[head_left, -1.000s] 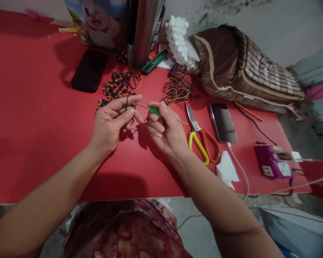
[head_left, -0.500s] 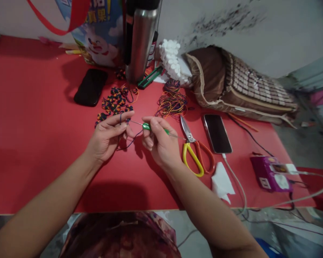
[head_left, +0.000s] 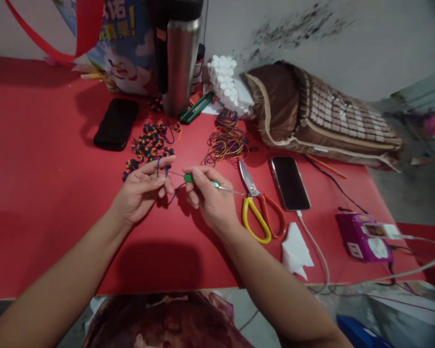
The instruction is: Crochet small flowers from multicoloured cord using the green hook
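My left hand [head_left: 139, 191] pinches a dark blue cord [head_left: 176, 192], part of which loops round its raised forefinger. In my right hand [head_left: 213, 195] is a crochet hook with a green handle [head_left: 189, 178], gripped between thumb and fingers. Its thin metal shaft points left and reaches the cord at the left fingertips; a second metal end sticks out to the right. The hook's very tip is too small to make out. Just beyond the left hand lies a heap of knotted navy and orange cord pieces [head_left: 150, 140].
Behind the hands lie tangled loose cords [head_left: 226, 145], a green utility knife [head_left: 197, 107] and a steel flask [head_left: 183, 63]. Scissors [head_left: 253, 188], a charging phone [head_left: 290, 183] and crumpled tissue [head_left: 296, 249] are on the right. A black phone [head_left: 116, 124] sits back left; a brown cushion [head_left: 329, 116] lies back right.
The view has shifted slightly, so most things sit a little lower and further left. Both hands keep their grips, and the hook's shaft now reaches in closer to the left fingertips.
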Tool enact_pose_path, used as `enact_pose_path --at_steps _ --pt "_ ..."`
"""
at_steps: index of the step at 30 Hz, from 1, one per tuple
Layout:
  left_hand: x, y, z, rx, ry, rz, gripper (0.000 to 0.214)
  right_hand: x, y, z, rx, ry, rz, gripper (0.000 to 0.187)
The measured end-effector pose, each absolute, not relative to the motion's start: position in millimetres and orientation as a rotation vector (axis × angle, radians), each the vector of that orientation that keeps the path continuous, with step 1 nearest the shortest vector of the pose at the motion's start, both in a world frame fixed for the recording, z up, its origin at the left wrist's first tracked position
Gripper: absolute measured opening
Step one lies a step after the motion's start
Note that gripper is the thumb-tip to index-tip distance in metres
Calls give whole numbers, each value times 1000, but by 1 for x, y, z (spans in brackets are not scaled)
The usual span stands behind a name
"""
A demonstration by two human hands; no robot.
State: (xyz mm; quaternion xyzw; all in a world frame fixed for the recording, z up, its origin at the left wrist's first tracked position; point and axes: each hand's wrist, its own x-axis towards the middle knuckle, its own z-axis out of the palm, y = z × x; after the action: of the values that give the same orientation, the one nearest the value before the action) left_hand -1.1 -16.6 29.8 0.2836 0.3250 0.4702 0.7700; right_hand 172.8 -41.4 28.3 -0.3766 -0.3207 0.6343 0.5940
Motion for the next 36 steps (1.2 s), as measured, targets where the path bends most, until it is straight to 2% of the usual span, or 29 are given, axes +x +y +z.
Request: enact_pose_path --at_steps 10,16,29,36 --pt "-1 -16 25 432 623 971 33 178 -37 30 -934 -786 1449 25" --pt "0 -16 19 575 604 1015 49 176 -38 27 -958 -841 1395 24" --pt "10 -25 22 709 704 1131 60 164 -56 21 -1137 -1135 991 22" --pt "16 -25 23 559 627 1194 54 155 -64 14 -1170 -1307 773 19"
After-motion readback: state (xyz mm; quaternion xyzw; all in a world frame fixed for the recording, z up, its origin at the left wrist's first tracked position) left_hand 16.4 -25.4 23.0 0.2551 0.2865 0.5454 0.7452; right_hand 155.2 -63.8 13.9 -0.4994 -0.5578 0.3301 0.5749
